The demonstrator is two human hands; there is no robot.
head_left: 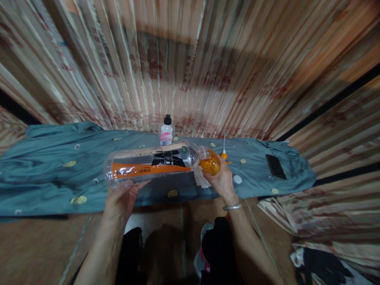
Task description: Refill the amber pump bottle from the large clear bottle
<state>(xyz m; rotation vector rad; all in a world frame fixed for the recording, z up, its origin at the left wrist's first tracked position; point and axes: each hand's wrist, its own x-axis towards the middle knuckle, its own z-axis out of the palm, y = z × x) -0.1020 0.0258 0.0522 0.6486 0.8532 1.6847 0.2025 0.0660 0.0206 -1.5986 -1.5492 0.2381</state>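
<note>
A large clear bottle (139,165) with an orange and black label is held almost level over the cloth. My left hand (123,196) grips it near its base, thumb on the side. An amber, rounded container (210,163) is in my right hand (221,178), with fingers wrapped round it. The big bottle's neck meets the mouth of this container; whether liquid is passing cannot be seen. An orange pump top (224,155) with an upright thin tube lies just beyond my right hand. A white round cap (237,179) and a pale scalloped piece (202,178) rest near it.
A teal cloth (53,170) with yellow motifs covers the long surface. At its back stands a small clear bottle (166,132) with a black cap. A dark phone (276,166) lies at the right. Pleated curtains (184,67) hang behind, and dark poles slope at both sides.
</note>
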